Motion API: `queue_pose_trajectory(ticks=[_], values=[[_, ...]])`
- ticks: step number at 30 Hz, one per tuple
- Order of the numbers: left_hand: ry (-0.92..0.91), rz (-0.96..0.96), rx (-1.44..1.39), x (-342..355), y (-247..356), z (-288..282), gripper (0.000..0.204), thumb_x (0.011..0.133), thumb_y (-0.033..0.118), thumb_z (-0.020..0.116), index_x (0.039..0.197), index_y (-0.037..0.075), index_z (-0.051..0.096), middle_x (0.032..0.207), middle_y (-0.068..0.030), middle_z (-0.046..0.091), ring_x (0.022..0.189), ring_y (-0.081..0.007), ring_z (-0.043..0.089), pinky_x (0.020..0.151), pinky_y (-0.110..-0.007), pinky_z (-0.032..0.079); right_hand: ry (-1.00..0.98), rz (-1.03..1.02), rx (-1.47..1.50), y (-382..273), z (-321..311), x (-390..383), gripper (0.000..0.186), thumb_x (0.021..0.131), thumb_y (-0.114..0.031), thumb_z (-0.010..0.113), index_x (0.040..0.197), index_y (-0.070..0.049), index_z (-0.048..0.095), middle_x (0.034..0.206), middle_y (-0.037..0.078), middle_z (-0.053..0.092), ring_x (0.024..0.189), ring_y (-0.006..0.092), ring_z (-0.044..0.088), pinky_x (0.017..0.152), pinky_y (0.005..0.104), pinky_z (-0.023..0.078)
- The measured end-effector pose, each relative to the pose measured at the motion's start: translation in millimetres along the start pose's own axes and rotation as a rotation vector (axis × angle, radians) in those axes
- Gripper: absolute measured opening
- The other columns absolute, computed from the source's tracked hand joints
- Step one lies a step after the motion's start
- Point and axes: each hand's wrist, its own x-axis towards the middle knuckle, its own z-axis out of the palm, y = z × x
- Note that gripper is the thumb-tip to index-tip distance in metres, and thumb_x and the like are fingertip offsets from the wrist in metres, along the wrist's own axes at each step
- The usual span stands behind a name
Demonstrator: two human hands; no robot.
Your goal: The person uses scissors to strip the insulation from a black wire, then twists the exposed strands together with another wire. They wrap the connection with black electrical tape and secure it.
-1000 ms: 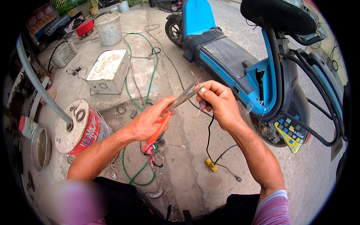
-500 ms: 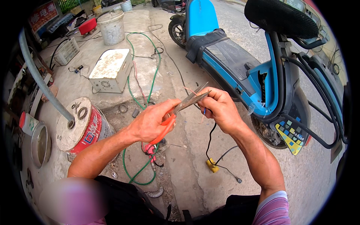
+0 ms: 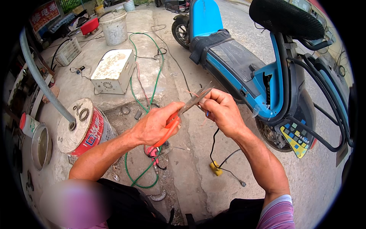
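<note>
In the middle of the view, my left hand (image 3: pixel 156 122) is closed round the orange handles of a pair of scissors (image 3: pixel 192 102), their long metal blades pointing up to the right. My right hand (image 3: pixel 223 112) pinches the end of a black cable (image 3: pixel 213 142) beside the blades, with thin pinkish and blue wires (image 3: pixel 190 92) sticking out around its fingers. Whether the blades touch a wire is too small to tell. The cable hangs down to a yellow block (image 3: pixel 215 168) on the concrete below.
A blue-black scooter (image 3: pixel 236 65) stands at the right. A metal box (image 3: pixel 114 68), white bucket (image 3: pixel 113 29), plastic crate (image 3: pixel 68 53), drum with an upright pole (image 3: pixel 44 82) and metal basin (image 3: pixel 42 149) are at the left. Green hose (image 3: pixel 139 179) and a pink tool (image 3: pixel 152 152) lie below my hands.
The scissor blades and both hands have shifted slightly to the right; the blades now sit closer over my right fingers. The wire ends have moved a little.
</note>
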Motion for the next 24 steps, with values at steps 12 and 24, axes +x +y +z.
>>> queue_pose_trajectory(ticks=[12, 24], values=[[0.000, 0.039, 0.006, 1.5, -3.9, 2.8, 0.055, 0.082, 0.006, 0.060, 0.136, 0.005, 0.047, 0.090, -0.0081, 0.065, 0.076, -0.0189, 0.064, 0.071, -0.035, 0.052, 0.051, -0.041, -0.064, 5.3, 1.5, 1.4, 0.015, 0.090, -0.017, 0.061, 0.087, -0.003, 0.066, 0.068, -0.005, 0.053, 0.063, 0.0044, 0.046, 0.056, 0.0256, 0.038], [-0.013, 0.027, -0.022, 1.4, -0.7, 3.3, 0.047, 0.084, 0.005, 0.059, 0.130, 0.004, 0.049, 0.087, -0.0072, 0.064, 0.074, -0.0189, 0.063, 0.069, -0.035, 0.051, 0.020, -0.021, 0.035, 7.0, -1.9, 2.0, 0.020, 0.096, -0.020, 0.058, 0.089, -0.002, 0.065, 0.073, 0.000, 0.062, 0.065, 0.0069, 0.059, 0.060, 0.0247, 0.048]])
